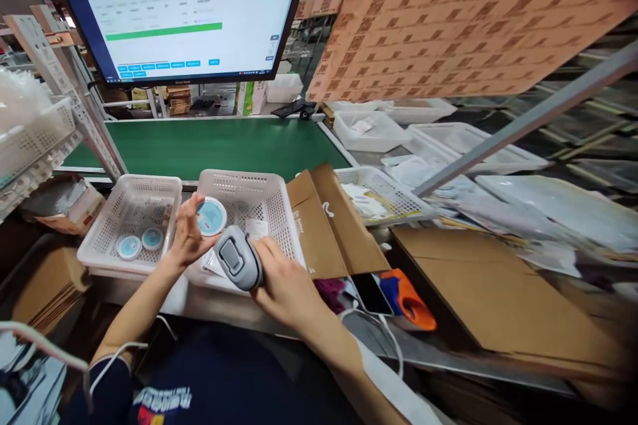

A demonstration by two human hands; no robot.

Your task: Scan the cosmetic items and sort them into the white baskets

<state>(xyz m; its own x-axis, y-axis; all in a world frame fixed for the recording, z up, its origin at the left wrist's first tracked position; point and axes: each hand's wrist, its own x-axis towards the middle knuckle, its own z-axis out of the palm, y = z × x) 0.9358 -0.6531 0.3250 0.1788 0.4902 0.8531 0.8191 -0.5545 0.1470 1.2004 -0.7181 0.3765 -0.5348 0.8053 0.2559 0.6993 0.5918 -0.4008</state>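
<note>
My left hand [187, 236] grips a round, flat container [211, 216] with a light blue lid and white rim, its top turned toward me. In my right hand [286, 282] is a grey handheld barcode scanner [237, 257], close to the container; the scanner body hides part of my fingers. Both hands are over a white perforated basket [244, 179] with small white packets or labels [256, 228] inside. To the left, another white basket [102, 212] holds two similar round containers [129, 246], lying flat.
A monitor [179, 20] hangs above a green conveyor belt [224, 143]. An open cardboard box [329, 219] stands right of the baskets, near a phone [371, 293] and an orange item [411, 302]. White trays [369, 129] and a slanting metal bar [528, 116] are farther right.
</note>
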